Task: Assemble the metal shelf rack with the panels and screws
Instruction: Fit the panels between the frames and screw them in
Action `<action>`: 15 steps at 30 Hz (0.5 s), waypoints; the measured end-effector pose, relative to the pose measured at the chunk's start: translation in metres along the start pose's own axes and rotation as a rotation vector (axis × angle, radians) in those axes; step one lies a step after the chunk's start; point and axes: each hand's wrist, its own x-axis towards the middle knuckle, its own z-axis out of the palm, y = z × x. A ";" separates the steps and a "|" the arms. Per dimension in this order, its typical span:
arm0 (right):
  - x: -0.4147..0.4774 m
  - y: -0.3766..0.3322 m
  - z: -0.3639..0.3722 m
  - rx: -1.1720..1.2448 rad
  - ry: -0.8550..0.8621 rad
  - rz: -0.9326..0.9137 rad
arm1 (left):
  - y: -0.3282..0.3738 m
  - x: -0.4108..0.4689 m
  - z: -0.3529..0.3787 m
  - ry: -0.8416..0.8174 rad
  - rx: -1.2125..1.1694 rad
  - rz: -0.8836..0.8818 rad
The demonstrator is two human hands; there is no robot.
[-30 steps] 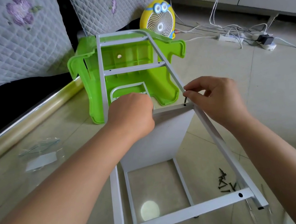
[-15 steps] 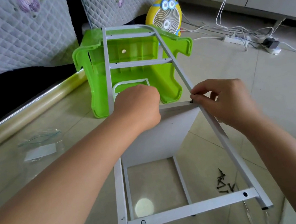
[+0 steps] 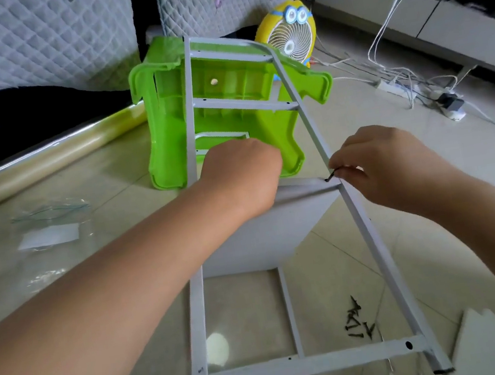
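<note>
My left hand (image 3: 243, 178) presses the white metal panel (image 3: 266, 232) steady so my right hand (image 3: 378, 167), pinching a small black screw (image 3: 330, 175), can seat it in the white frame rail (image 3: 364, 227).

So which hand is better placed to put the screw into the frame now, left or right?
The right hand. It already pinches the black screw at the frame's right rail, beside the white panel's corner. The left hand is occupied, pressing on the panel's top edge.

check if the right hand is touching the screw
Touching. The head view shows the right hand pinching the dark screw between its fingertips at the frame rail.
</note>
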 end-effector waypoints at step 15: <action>0.011 0.008 0.000 -0.075 -0.143 -0.204 | 0.003 0.005 -0.004 -0.058 0.062 0.030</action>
